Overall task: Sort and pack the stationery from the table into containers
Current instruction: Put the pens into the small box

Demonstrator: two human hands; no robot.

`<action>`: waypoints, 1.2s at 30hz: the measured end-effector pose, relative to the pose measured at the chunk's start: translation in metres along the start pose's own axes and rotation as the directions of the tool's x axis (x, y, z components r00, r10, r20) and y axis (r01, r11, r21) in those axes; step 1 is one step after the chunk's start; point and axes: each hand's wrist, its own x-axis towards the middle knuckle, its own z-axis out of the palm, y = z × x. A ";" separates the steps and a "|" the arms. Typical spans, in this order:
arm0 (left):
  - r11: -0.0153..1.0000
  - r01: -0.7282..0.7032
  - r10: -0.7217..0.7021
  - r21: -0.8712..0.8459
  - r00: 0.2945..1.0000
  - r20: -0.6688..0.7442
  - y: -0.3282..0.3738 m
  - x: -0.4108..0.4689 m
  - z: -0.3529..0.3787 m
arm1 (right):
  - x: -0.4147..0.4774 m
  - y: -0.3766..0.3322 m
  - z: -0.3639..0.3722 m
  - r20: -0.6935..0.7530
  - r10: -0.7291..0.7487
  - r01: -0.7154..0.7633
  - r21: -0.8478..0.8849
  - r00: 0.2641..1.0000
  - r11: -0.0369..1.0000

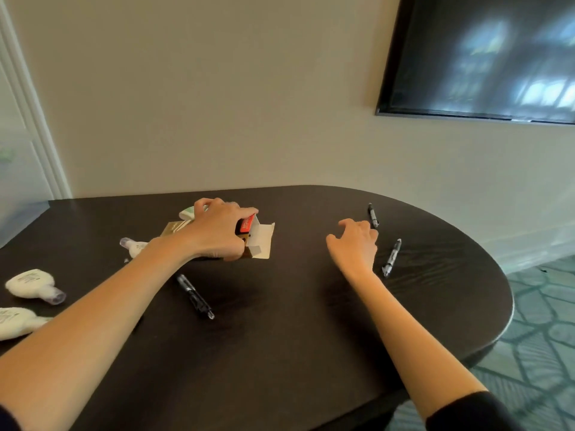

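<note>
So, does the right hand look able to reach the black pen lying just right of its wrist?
Probably yes. The right hand hovers open and empty beside the black pen, and only bare table lies between them; nothing covers the pen.

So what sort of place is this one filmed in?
Likely a hotel room or small meeting room, indoors: a dark rounded wooden table set against a plain beige wall, a black-framed flat screen mounted on that wall, and teal patterned carpet on the floor.
</note>
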 end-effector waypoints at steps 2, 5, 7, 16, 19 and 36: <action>0.999 -0.031 0.031 0.007 0.999 -0.008 0.013 0.004 0.000 | 0.005 0.022 -0.014 -0.017 0.093 -0.094 -0.169 0.996 0.981; 0.998 -0.056 0.056 0.024 0.998 -0.023 0.026 0.006 0.000 | 0.009 0.040 -0.026 0.122 0.265 -0.227 -0.259 0.957 0.939; 0.997 -0.066 0.067 0.045 0.997 -0.030 0.034 0.006 0.000 | 0.006 0.047 -0.033 0.202 0.299 -0.227 -0.317 0.933 0.921; 0.995 -0.053 0.056 0.083 0.997 -0.045 0.036 -0.008 -0.005 | -0.011 0.038 -0.034 0.115 0.079 -0.051 -0.228 0.990 0.972; 0.997 -0.027 0.034 0.076 0.996 -0.088 0.026 -0.016 -0.009 | -0.019 0.028 -0.028 -0.031 -0.013 0.014 0.025 0.999 1.000; 0.959 0.276 -0.259 0.066 0.946 -0.195 -0.104 -0.102 -0.036 | -0.081 -0.116 0.009 0.189 -0.306 -0.048 0.908 0.933 0.416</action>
